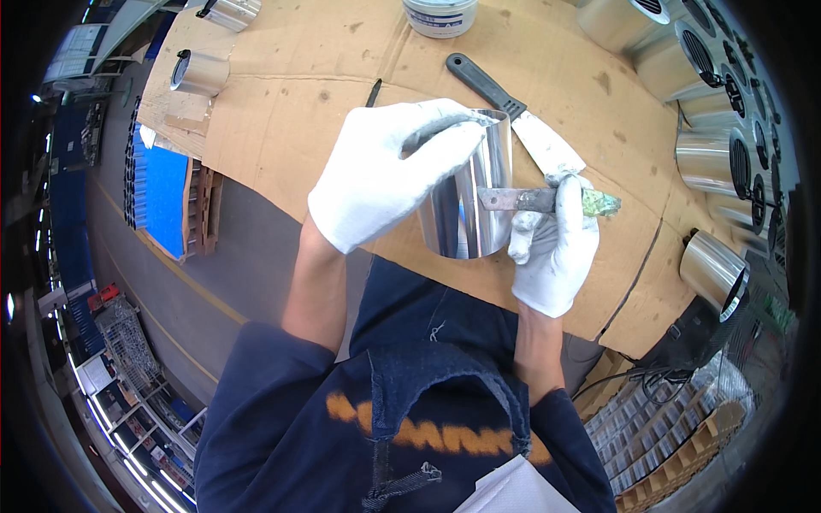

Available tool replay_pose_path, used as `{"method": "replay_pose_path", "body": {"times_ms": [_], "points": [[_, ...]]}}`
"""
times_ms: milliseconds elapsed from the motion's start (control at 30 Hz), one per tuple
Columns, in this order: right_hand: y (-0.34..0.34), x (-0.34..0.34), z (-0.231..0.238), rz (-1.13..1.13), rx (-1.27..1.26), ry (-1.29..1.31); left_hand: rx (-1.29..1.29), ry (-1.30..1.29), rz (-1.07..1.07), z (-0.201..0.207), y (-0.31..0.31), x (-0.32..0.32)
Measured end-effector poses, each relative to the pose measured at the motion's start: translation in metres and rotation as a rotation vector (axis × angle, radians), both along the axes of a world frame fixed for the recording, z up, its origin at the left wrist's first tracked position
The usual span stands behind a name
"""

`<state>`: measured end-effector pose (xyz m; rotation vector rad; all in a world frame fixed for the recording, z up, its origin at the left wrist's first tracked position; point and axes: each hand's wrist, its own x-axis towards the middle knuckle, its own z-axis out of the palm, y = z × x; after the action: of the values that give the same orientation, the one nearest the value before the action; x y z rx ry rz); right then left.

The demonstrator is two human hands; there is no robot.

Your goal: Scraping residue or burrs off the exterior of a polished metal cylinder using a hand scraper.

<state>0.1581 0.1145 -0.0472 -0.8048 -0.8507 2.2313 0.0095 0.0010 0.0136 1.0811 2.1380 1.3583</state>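
Observation:
A shiny metal cylinder (pixel 445 218) stands tilted in front of me on the cardboard. My left hand (pixel 385 167), in a white glove, is closed on its upper rim, thumb and fingers pinching the edge. In my right hand (pixel 556 261), also gloved in white, is a short flat blade (pixel 517 200) with a hole near its end and green wrapping at the other. The blade lies across the cylinder's right side; whether it touches the metal I cannot tell. Just beyond, a putty knife (pixel 545 144) with a black handle lies with its whitish blade toward my right hand.
Brown cardboard (pixel 291 120) covers the table. At its far edge stands a white tub (pixel 440 19); a thin black pen-like thing (pixel 374 92) lies nearer. Several metal cylinders with black slotted ends (pixel 705 158) crowd the right side. Another cylinder (pixel 201 73) lies far left.

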Motion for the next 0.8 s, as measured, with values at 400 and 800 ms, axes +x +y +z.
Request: {"method": "replay_pose_path", "body": {"times_ms": [400, 800], "points": [[0.054, 0.028, -0.003, -0.231, 0.308, -0.168, -0.047, -0.127, 0.065, 0.002, -0.001, 0.001], [0.071, 0.060, -0.016, -0.076, 0.619, -0.296, -0.073, -0.213, 0.109, 0.005, 0.006, 0.003]]}}
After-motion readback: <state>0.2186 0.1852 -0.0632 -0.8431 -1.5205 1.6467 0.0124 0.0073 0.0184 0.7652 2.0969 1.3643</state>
